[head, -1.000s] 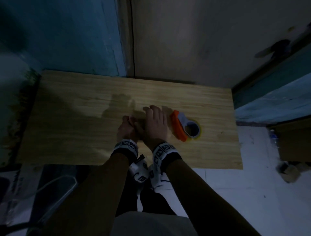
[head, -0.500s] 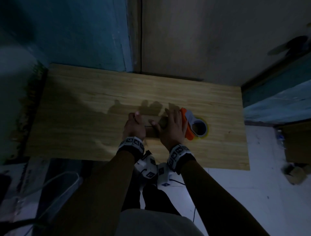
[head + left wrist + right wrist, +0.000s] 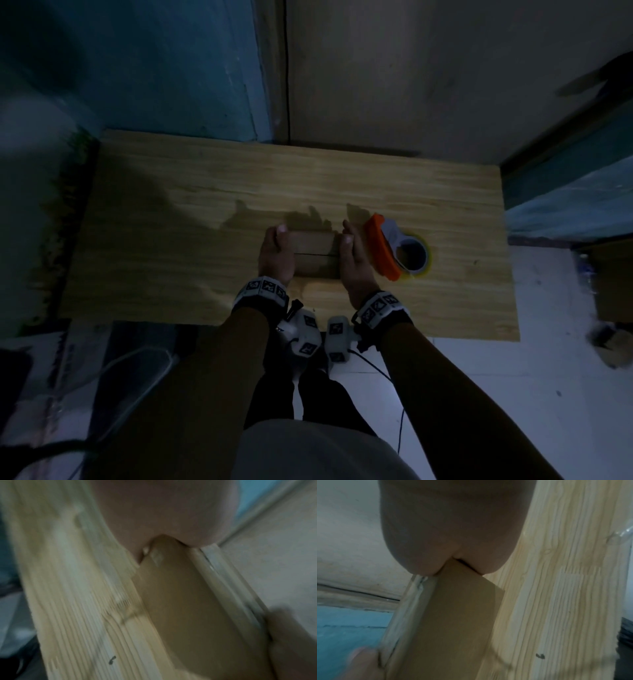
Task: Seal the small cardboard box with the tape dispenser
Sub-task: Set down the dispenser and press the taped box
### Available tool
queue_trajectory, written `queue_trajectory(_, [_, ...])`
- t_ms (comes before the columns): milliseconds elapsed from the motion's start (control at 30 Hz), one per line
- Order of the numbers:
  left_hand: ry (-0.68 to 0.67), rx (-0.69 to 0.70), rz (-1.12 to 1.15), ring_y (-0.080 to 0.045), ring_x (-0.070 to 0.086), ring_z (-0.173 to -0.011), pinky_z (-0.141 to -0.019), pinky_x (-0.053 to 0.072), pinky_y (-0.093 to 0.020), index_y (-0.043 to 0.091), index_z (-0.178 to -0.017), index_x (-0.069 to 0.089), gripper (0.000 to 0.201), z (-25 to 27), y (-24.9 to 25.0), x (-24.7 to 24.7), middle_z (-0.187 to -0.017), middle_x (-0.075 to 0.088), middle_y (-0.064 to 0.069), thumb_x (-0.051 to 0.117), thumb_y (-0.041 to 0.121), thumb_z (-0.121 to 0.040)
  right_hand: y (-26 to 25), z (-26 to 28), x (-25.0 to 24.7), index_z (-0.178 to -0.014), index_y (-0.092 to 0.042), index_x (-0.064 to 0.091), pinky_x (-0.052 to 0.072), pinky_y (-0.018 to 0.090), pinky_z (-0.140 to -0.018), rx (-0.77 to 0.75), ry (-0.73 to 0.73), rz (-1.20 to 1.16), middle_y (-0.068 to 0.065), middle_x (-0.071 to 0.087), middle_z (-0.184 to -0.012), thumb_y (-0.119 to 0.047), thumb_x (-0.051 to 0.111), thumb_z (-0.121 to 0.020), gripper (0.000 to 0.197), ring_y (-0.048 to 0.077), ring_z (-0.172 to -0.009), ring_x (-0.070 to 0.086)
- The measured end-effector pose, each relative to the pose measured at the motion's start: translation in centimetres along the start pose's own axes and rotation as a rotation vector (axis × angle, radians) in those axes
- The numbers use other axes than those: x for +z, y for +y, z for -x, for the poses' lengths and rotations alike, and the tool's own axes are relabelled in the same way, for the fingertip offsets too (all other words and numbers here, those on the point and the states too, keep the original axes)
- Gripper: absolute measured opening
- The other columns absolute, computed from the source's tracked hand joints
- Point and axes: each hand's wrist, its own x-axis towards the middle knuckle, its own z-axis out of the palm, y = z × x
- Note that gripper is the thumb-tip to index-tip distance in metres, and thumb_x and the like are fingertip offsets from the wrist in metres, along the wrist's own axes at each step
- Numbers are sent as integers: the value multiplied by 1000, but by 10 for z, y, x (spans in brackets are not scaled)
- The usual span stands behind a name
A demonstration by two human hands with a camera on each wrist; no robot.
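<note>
Brown cardboard box (image 3: 314, 254) sits near the table's (image 3: 171, 240) middle, flaps shut, seam untaped. Left hand (image 3: 276, 255) and right hand (image 3: 352, 260) clasp its ends. Next, I judge, the right must fetch the tape dispenser (image 3: 394, 251) at three o'clock.

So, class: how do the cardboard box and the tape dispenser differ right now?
The box is plain brown; the tape dispenser is orange and grey. The box sits gripped between the left hand and right hand; the dispenser lies untouched beside the right hand. Both rest on the wooden table.
</note>
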Motion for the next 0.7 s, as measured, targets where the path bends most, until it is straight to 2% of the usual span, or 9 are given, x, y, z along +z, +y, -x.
queue_trajectory(100, [-77, 89, 72, -3, 48, -66, -61, 38, -20, 3, -114, 52, 31, -2, -7, -3, -75, 48, 3, 35, 26, -103, -4, 2, -5, -155, -27, 21, 19, 20, -108, 57, -57, -27, -2, 21, -161, -38, 20, -107, 50, 13, -146, 20])
queue_trajectory(133, [-99, 111, 79, 1, 46, -64, -60, 39, -15, 1, -117, 50, 29, -3, -9, -4, -75, 47, 6, 37, 22, -102, -4, 1, -6, -156, -29, 20, 18, 20, -107, 69, -70, -38, -2, 20, -162, -39, 19, -107, 50, 13, -147, 18])
queue_trajectory(200, [-149, 119, 64, -2, 46, -68, -60, 40, -12, 1, -126, 46, 32, -7, -12, -6, -78, 47, 6, 38, 20, -102, -4, 1, -8, -156, -30, 18, 16, 19, -106, 82, -93, -48, -3, 18, -162, -41, 17, -106, 51, 13, -147, 17])
queue_trajectory(300, [-223, 117, -2, -3, 48, -79, -62, 36, 0, 8, -135, 41, 38, -7, -10, -10, -95, 50, 3, 32, 26, -103, -1, -3, -8, -156, -30, 20, 22, 21, -105, 108, -96, -112, -1, 20, -161, -41, 15, -106, 51, 15, -145, 22])
queue_trajectory(367, [-254, 90, 0, -1, 48, -83, -67, 38, -5, 13, -138, 39, 40, -8, -8, -12, -100, 51, 6, 28, 30, -104, 1, -8, -6, -154, -31, 24, 31, 26, -101, 135, -83, -160, 1, 27, -157, -42, 15, -106, 50, 17, -138, 30])
queue_trajectory(467, [-281, 39, 46, -15, 49, -103, -84, 38, -25, 17, -139, 39, 41, -9, -7, -12, -118, 48, 1, 25, 34, -104, 4, -11, -4, -151, -33, 30, 39, 31, -97, 162, -72, -222, 1, 38, -143, -42, 16, -106, 48, 18, -126, 40])
queue_trajectory(533, [-297, 42, 85, -19, 48, -108, -88, 39, -31, 18, -139, 39, 42, -11, -10, -11, -121, 46, 0, 23, 35, -104, 5, -11, -5, -149, -36, 33, 39, 33, -96, 174, -60, -244, 0, 39, -138, -44, 16, -106, 47, 18, -122, 41])
queue_trajectory(633, [-289, 57, 127, -14, 51, -85, -80, 43, -33, 16, -139, 40, 44, -6, -8, -13, -99, 52, 4, 22, 35, -104, 1, -12, -3, -139, -44, 42, 41, 40, -104, 213, -21, -275, 4, 41, -142, -50, 18, -104, 43, 27, -129, 43])
queue_trajectory(700, [-280, 35, 170, -7, 50, -84, -79, 44, -27, 14, -142, 37, 52, -3, -4, -14, -99, 51, 12, 20, 40, -101, -1, -13, -1, -134, -46, 48, 37, 49, -111, 273, 20, -336, 10, 39, -151, -56, 21, -102, 43, 33, -136, 40])
